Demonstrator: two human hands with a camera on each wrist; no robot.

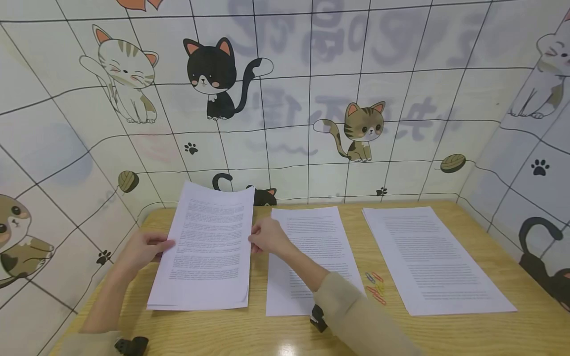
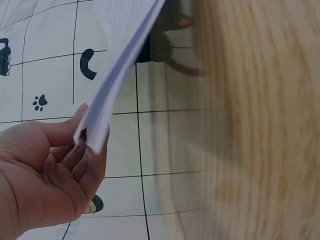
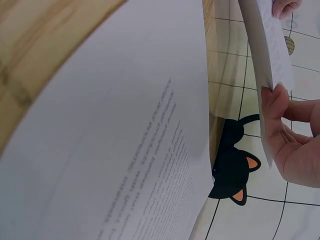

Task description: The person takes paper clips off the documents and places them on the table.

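Observation:
A stack of printed sheets (image 1: 209, 242) is lifted off the table at the left, its far edge raised and curved. My left hand (image 1: 144, 247) pinches the stack's left edge between thumb and fingers. On the opposite edge, my right hand (image 1: 269, 236) pinches it the same way. In the left wrist view the sheets (image 2: 115, 75) run up edge-on from the fingers of the left hand (image 2: 60, 165). The right wrist view shows the right hand (image 3: 295, 135) gripping the stack's edge, with the left fingers (image 3: 286, 7) farther along.
A second stack (image 1: 311, 247) lies under my right forearm, and a third stack (image 1: 438, 262) lies at the right. Several coloured paper clips (image 1: 376, 288) lie between them on the wooden table (image 1: 213, 331). A cat-patterned wall covering (image 1: 289, 163) stands behind and at both sides.

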